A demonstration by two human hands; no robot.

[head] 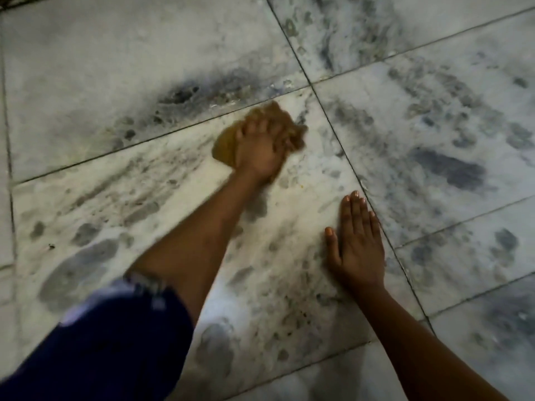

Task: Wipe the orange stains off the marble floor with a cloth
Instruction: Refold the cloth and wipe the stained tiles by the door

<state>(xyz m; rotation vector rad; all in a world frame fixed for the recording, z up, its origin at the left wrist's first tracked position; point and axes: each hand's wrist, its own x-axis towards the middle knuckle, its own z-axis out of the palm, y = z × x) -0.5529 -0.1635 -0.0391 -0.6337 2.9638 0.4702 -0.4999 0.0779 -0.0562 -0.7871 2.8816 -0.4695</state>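
Marble floor point(179, 47) fills the whole head view, made of large pale tiles with grey and dark veins and thin dark joints between them. On the centre tile, near its far edge, lies the cloth point(224, 147), a bunched piece of orange-brown fabric, a little blurred. The left hand point(260, 149) is on top of the cloth and grips it, with the fingers curled over the fabric and pressing it down on the floor. The left forearm reaches forward from a dark blue sleeve point(115, 342), which is pushed up near the elbow. The right hand point(357, 244) rests flat on the same tile, near its right joint, with the fingers straight and close together and the thumb apart; it holds nothing. A few tiny orange specks point(302, 186) show on the tile between the two hands, just beside the left wrist.
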